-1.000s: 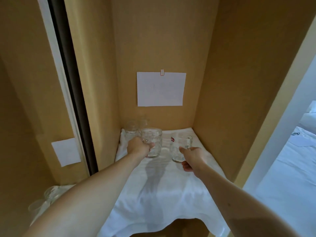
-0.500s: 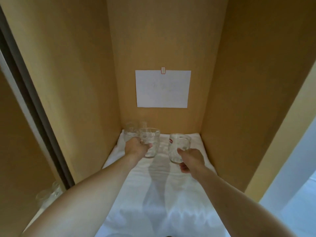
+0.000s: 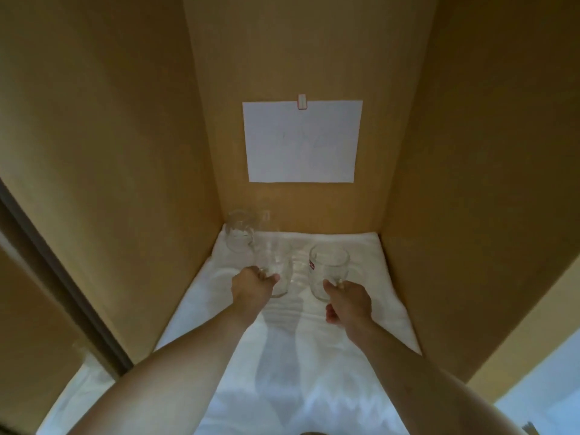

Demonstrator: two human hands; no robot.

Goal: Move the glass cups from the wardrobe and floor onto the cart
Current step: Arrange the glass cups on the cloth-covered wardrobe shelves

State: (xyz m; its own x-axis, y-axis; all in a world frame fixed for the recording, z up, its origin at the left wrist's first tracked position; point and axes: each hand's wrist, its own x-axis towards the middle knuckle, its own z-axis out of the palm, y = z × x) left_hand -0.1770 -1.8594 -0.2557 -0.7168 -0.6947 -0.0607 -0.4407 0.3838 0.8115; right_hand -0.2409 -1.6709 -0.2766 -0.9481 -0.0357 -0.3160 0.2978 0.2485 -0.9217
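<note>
Both mugs sit a bit nearer you than half a second ago, and your view has tipped up so more of the back panel shows. Your left hand [image 3: 255, 285] grips the handle of the clear dimpled glass mug [image 3: 276, 266], fingers curled round it; mug is blurred, can't tell if its base touches the cloth. Your right hand [image 3: 346, 304] pinches the handle of the clear round glass mug with a small red label [image 3: 329, 271], thumb on top, other fingers curled underneath. That mug is upright, just right of the dimpled one, small gap between them. Third clear glass cup [image 3: 240, 230] stands upright in the back left corner, just behind the dimpled mug, untouched. All three are inside the tan wooden wardrobe [image 3: 470, 152], over the wrinkled white cloth [image 3: 314, 372] covering its shelf. White sheet of paper [image 3: 303, 141] hangs on the back panel above the cups, held by a small white clip [image 3: 302, 102] at its top edge. Dark sliding door rail [image 3: 62, 277] runs diagonally at left. Both forearms reach in from the bottom edge.
</note>
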